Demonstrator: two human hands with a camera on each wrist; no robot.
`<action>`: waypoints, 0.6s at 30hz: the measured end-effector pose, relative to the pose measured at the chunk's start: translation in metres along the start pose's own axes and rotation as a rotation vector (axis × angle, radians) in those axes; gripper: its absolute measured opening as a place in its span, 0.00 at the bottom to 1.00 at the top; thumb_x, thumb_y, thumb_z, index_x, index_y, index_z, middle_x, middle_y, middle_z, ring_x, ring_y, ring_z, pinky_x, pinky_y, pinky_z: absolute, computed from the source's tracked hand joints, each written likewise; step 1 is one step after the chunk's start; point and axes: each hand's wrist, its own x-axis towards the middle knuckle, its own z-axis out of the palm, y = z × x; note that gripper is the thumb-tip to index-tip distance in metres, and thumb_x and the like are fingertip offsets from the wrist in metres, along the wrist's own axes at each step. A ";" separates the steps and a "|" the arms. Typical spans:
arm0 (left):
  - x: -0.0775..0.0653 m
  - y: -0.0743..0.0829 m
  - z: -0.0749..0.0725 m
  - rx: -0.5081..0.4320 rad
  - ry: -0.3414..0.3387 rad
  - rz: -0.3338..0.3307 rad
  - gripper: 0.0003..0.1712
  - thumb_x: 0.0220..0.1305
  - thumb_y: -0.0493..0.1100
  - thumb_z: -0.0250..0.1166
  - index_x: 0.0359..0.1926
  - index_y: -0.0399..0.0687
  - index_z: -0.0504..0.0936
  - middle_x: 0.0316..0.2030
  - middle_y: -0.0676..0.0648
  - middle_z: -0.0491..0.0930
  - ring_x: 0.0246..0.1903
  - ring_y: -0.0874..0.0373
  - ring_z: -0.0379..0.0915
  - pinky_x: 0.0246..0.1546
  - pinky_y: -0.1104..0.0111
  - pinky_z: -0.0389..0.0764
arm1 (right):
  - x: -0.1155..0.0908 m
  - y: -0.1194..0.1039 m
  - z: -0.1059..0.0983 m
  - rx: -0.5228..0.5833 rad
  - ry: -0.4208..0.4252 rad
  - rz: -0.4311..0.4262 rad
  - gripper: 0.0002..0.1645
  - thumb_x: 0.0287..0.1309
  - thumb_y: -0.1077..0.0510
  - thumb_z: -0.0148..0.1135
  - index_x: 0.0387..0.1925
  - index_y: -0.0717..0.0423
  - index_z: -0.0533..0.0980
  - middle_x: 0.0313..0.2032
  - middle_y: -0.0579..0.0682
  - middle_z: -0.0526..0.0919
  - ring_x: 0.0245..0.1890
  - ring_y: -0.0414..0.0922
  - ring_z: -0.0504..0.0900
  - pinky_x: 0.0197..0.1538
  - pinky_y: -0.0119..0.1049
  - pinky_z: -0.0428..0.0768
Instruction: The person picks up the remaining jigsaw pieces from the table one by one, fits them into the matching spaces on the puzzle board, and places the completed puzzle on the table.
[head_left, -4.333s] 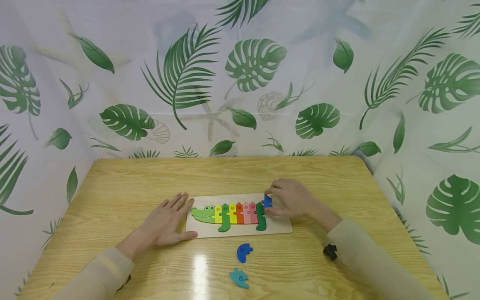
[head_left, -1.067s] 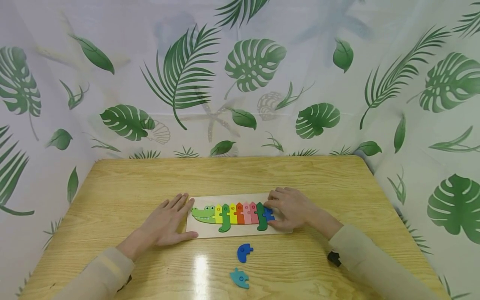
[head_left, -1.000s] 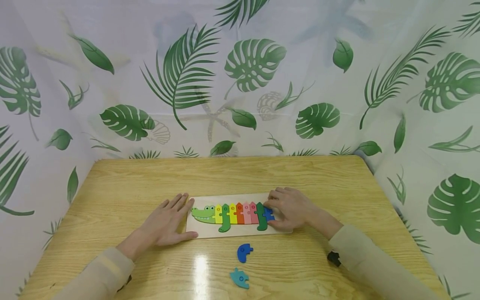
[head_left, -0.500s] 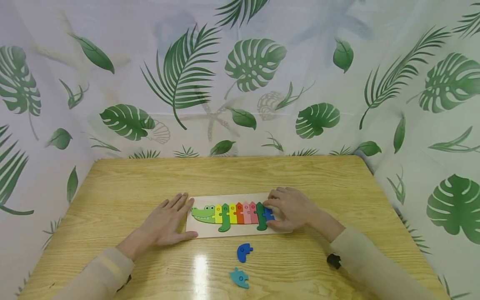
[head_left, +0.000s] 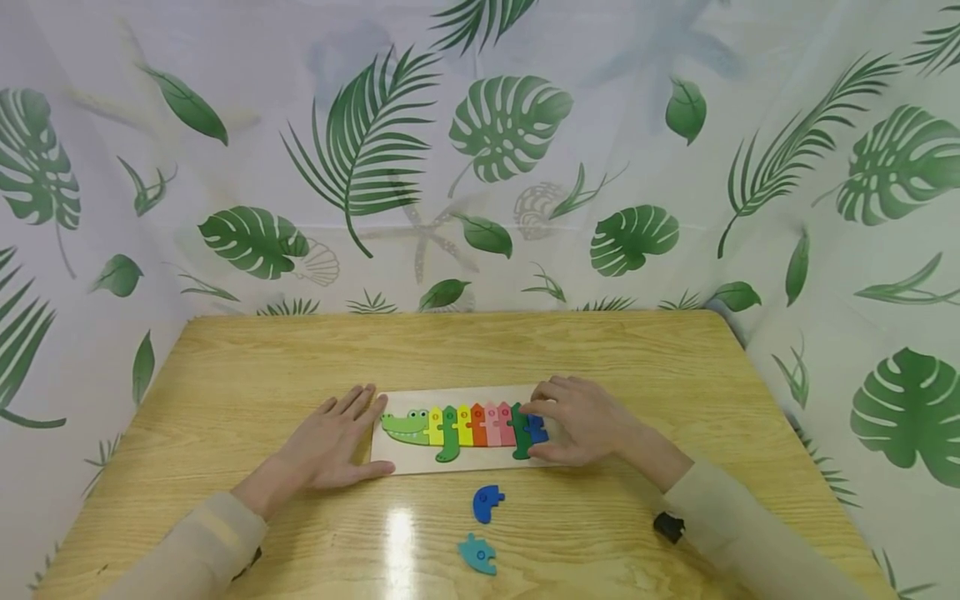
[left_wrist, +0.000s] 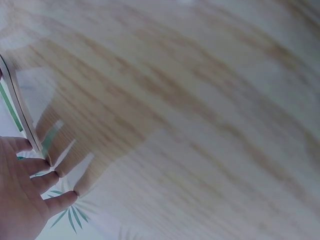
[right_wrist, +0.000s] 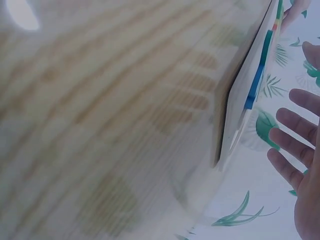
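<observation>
Before the front edge of a pale rectangular wooden board, a teal, notched puzzle piece lies flat on the light wood-grain table; between it and that edge lies a curved blue puzzle piece. The left hand rests its straight, spread fingers at the board's left edge, thumb at the front left corner. On the board, a flat crocodile runs from a lime-green head near the left edge through yellow, green, orange-red and pink segments to a dark green leg piece. Against that leg lies a second blue piece, partly hidden beneath the right hand, which hovers over the right end, fingers apart. Beyond the table's far edge hangs a white cloth printed with green leaves.
</observation>
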 end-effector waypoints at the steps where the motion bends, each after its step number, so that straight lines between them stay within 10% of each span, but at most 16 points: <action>1: 0.000 0.000 0.000 0.003 0.002 0.002 0.61 0.68 0.80 0.54 0.83 0.40 0.57 0.82 0.33 0.55 0.82 0.35 0.53 0.77 0.38 0.66 | 0.000 -0.002 -0.001 0.003 -0.003 0.002 0.33 0.62 0.28 0.66 0.59 0.42 0.84 0.52 0.44 0.86 0.51 0.44 0.82 0.57 0.45 0.85; 18: -0.001 0.000 0.001 -0.002 -0.005 -0.003 0.60 0.68 0.79 0.54 0.83 0.41 0.56 0.83 0.33 0.53 0.83 0.36 0.52 0.78 0.39 0.65 | -0.009 -0.035 -0.004 -0.092 0.161 -0.079 0.34 0.60 0.24 0.64 0.54 0.41 0.86 0.45 0.42 0.87 0.45 0.42 0.83 0.43 0.36 0.83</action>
